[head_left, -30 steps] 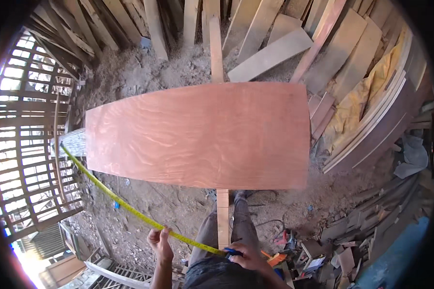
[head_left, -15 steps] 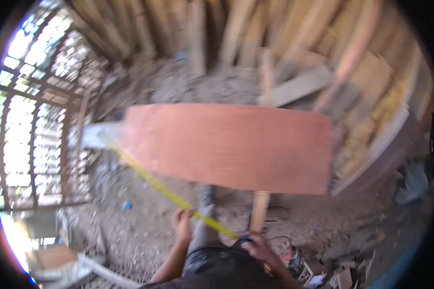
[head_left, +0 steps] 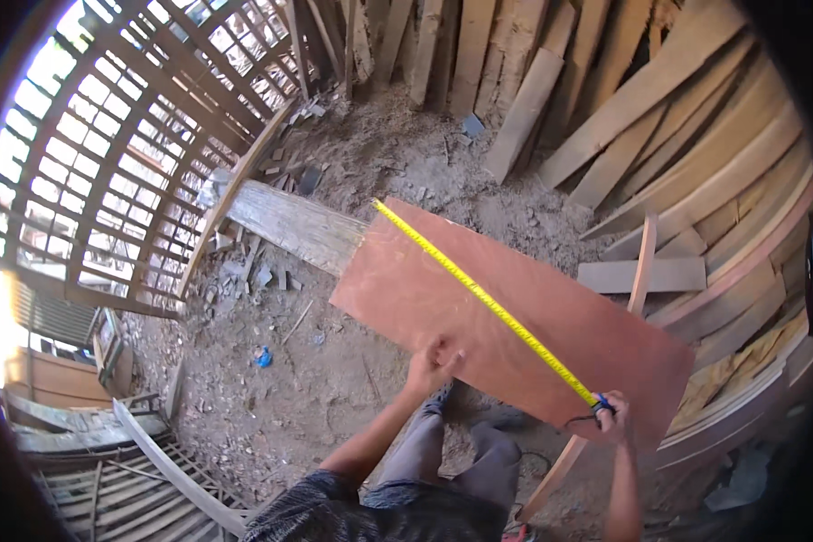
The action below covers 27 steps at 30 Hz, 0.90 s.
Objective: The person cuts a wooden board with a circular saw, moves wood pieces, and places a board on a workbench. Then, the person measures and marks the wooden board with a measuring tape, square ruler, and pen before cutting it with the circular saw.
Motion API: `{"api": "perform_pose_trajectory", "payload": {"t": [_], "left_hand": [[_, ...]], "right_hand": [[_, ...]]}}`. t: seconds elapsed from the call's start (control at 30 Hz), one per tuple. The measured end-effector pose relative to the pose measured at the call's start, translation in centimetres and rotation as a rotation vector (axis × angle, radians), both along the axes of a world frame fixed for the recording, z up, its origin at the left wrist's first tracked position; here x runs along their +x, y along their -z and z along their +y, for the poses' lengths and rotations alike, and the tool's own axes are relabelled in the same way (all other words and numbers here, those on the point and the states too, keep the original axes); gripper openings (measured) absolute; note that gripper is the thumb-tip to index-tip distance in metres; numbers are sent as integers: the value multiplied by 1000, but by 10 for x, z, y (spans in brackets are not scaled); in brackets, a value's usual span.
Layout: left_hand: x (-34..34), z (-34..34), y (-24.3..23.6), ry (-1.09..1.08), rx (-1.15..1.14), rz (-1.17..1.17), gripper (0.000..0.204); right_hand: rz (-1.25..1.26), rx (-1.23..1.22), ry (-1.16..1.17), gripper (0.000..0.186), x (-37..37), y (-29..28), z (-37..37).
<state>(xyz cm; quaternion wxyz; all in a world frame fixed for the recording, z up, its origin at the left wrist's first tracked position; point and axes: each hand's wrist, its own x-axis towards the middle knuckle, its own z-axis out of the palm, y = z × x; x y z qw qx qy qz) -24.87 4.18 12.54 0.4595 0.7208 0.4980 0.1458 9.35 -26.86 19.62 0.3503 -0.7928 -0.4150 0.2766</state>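
Observation:
A reddish-brown plywood panel [head_left: 515, 312] lies slantwise in front of me. My right hand [head_left: 615, 419] is closed around the dark blue case of a tape measure [head_left: 479, 291] over the panel's right part. Its yellow blade runs straight across the sheet to the far left edge, the tip reaching just about that edge. My left hand [head_left: 432, 366] is at the panel's near edge with its fingers curled together. Whether something small is between those fingers I cannot make out.
A weathered plank [head_left: 289, 221] extends under the panel's left end, and a narrow wooden strip [head_left: 643, 266] passes beneath its right part. Many boards [head_left: 515, 108] lean along the back and right. A slatted wooden lattice [head_left: 126, 135] stands left. Wood scraps and a blue scrap [head_left: 263, 357] litter the dirt.
The tape, earlier stretched in front of the panel near my body, now lies across it. Both hands have moved forward to the panel, which appears turned as my view shifted.

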Motion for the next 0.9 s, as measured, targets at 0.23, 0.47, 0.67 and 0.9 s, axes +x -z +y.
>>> {"api": "perform_pose_trajectory", "payload": {"t": [0.23,0.47,0.67,0.9], "left_hand": [[37,51,50,115,222,507,136],[51,55,48,112,257,591,142],[60,124,62,-139,320,508,82],[50,325,129,-415,666,558,84]], "right_hand": [[-49,27,-146,23,145,45,38],[-159,145,-296,23,182,52,83],[-2,1,-148,27,209,64,101],[-174,88,-330,31,221,70,164]]}}
